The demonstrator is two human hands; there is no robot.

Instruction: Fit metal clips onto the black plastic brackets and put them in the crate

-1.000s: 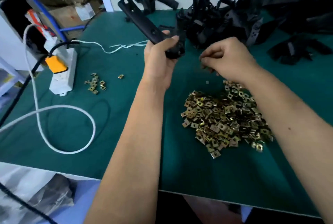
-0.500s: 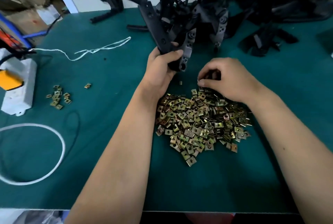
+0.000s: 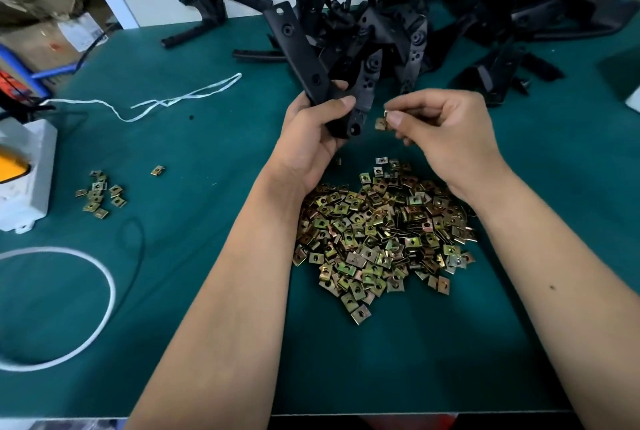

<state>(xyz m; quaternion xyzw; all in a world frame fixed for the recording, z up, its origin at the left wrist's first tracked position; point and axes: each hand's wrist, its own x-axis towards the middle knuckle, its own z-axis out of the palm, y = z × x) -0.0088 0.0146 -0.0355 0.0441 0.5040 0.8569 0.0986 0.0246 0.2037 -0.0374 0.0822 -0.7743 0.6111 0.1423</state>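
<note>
My left hand (image 3: 317,133) grips a long black plastic bracket (image 3: 301,52) near its lower end, the bracket slanting up and to the left above the green table (image 3: 207,291). My right hand (image 3: 446,131) pinches a small brass-coloured metal clip (image 3: 381,123) between thumb and forefinger, just right of the bracket's lower tip and a little apart from it. Below both hands lies a big heap of metal clips (image 3: 381,235). A tangled pile of black brackets (image 3: 433,24) fills the back of the table. No crate shows in the head view.
A small group of clips (image 3: 98,194) and one stray clip (image 3: 157,170) lie at the left. A white power strip (image 3: 24,180) with a yellow plug, a white cable loop (image 3: 100,291) and white string (image 3: 180,98) occupy the left side. Cardboard boxes (image 3: 45,24) stand beyond the table's left edge.
My right hand has lifted from the clip heap with one clip pinched and brought it beside the bracket's lower end. The left hand keeps its grip on the bracket.
</note>
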